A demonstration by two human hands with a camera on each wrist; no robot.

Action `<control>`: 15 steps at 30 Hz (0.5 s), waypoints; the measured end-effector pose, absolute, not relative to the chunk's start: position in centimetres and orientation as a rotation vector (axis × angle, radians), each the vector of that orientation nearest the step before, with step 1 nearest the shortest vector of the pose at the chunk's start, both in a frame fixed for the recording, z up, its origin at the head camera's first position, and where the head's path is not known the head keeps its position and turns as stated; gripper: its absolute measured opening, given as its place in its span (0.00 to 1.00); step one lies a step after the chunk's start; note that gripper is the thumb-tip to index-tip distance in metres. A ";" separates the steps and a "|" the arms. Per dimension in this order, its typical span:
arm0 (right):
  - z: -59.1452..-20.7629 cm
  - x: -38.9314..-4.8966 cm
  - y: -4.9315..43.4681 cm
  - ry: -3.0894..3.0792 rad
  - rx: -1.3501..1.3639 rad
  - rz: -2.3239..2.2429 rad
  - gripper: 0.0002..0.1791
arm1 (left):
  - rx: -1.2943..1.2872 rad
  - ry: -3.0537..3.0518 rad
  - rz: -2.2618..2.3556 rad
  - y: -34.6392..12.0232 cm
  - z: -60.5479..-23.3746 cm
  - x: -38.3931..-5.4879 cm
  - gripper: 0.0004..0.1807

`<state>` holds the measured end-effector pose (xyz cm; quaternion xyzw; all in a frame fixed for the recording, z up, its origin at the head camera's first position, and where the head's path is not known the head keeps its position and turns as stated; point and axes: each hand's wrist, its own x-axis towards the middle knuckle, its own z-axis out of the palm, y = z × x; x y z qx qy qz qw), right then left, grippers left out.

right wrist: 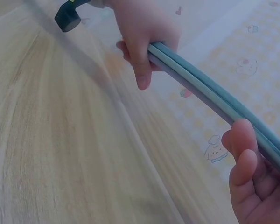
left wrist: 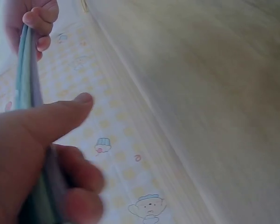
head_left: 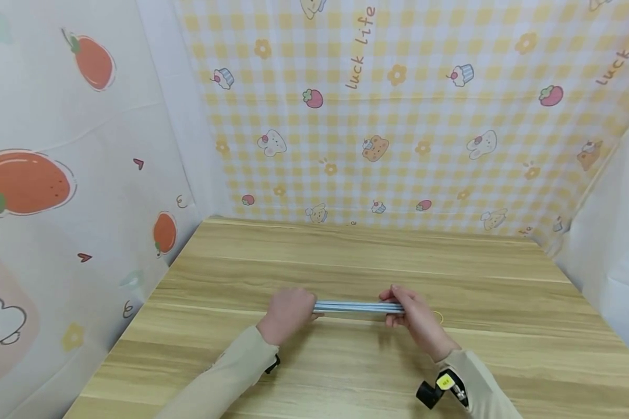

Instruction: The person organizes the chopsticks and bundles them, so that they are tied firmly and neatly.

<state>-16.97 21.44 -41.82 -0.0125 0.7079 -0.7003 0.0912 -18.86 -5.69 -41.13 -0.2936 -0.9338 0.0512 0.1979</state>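
Left hand [head_left: 288,311] and right hand [head_left: 418,323] well apart, one at each end of a blue-green bundle [head_left: 353,306] of long, slim pieces lying side by side. Left: fingers curled round the bundle's left end, thumb across it. Right: thumb and fingers gripping the bundle's right end. Bundle runs crosswise between the hands, near level in the head view, and appears raised above the worktop [head_left: 346,256]. Number of pieces hard to count; left wrist view blurred close in.

Thin yellow loop [head_left: 438,316] just past the bundle's right end, beside the right hand; cannot tell what it rests on.

Nearer the wearer than the bundle: beige sleeves [head_left: 230,372] on both arms, black device [head_left: 428,394] with yellow label [head_left: 444,381] at the right wrist.

Beyond the bundle: wood-grain surface, then yellow-checked cloth [head_left: 340,116]. Far left of the bundle: white fruit-print cloth [head_left: 99,151]. Far right: pale sheet [head_left: 624,256].
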 end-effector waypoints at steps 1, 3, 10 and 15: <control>-41.8 -17.0 21.5 2.107 -0.040 -2.080 0.29 | -0.827 -2.598 0.145 -5.7 -41.1 -18.9 0.23; -41.7 -17.1 21.6 2.108 -0.048 -2.081 0.29 | -0.832 -2.580 0.137 -5.7 -41.2 -19.0 0.25; -41.6 -17.2 21.8 2.078 -0.049 -2.117 0.27 | -0.843 -2.578 0.136 -5.8 -41.0 -19.2 0.27; -41.5 -17.2 21.7 2.061 -0.045 -2.130 0.26 | -0.878 -2.580 0.169 -5.9 -40.4 -19.3 0.29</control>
